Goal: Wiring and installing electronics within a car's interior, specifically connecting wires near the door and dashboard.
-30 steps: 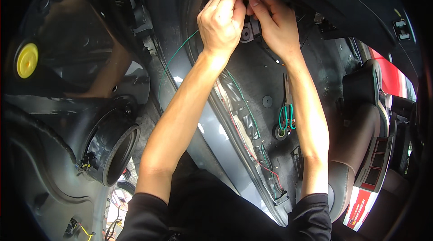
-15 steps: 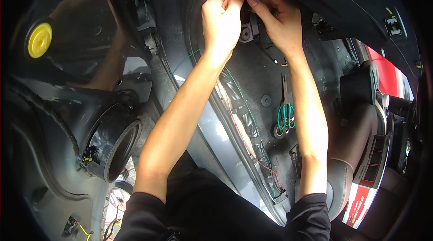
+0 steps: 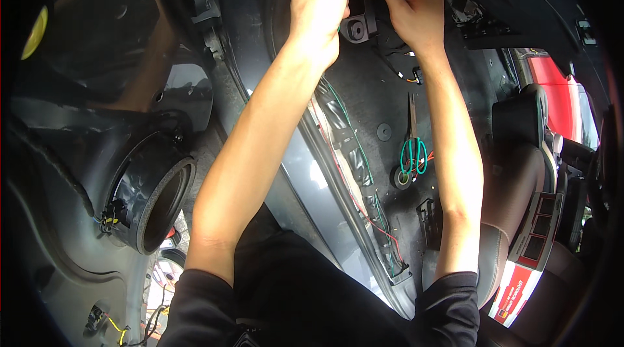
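Both my arms reach far forward into the shadowed space under the car's dashboard (image 3: 520, 2). My left hand (image 3: 320, 6) is closed, its thumb and forefinger pinched together near the top edge. Close beside it, my right hand (image 3: 416, 12) has its thumb drawn toward the left fingertips and its other fingers curled. A small pale bit shows between the two hands, too small to name. Just below them sit a grey bracket with a round black centre (image 3: 356, 28) and a dark cable with a connector (image 3: 416, 75).
Green-handled scissors (image 3: 413, 152) and a roll of tape (image 3: 402, 177) lie on the dark floor. Red and green wires (image 3: 364, 184) run along the door sill. At left stands the bare door with a round speaker (image 3: 159, 201). A brown seat (image 3: 513, 197) is at right.
The view has shifted, so both hands sit higher in the picture. A pale bit now shows between the fingertips, and the dark connector near the right wrist has come into view.
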`<act>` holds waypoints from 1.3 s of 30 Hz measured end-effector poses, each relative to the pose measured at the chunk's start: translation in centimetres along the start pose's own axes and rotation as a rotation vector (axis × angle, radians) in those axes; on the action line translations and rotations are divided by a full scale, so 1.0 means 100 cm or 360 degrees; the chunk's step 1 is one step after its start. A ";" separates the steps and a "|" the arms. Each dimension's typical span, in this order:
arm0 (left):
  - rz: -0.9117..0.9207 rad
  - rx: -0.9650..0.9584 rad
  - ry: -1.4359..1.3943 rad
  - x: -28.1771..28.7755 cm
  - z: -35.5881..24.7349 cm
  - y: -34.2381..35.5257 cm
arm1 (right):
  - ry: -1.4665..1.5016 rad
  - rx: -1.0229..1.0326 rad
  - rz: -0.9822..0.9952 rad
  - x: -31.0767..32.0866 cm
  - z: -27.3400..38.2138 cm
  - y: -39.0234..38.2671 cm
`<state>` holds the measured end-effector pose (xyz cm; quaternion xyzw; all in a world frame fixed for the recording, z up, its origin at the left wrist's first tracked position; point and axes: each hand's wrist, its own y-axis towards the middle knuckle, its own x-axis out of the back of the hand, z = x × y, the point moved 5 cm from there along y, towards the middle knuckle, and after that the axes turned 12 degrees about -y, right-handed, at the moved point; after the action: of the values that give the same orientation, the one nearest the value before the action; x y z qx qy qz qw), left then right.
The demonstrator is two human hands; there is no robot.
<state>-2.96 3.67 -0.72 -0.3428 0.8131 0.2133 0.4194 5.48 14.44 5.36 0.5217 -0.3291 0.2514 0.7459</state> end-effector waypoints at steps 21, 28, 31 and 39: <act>0.0055 -0.0030 -0.0347 0.021 0.026 0.020 | 0.0034 0.0140 -0.0097 -0.013 0.010 0.007; -0.0035 -0.0884 0.0446 0.012 0.016 0.017 | -0.0086 -0.0401 0.0306 -0.017 -0.036 0.002; -0.0143 -0.1155 0.0956 0.006 0.006 0.007 | -0.0453 -0.0269 0.0463 -0.018 -0.055 0.003; -0.0179 -0.2117 0.1628 -0.001 0.001 -0.002 | 0.0889 -0.0585 0.0297 -0.034 -0.057 0.005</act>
<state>-2.73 3.61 -0.74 -0.6131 0.5895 0.4450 -0.2802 4.21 19.92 1.79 0.2572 -0.1983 0.3882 0.8625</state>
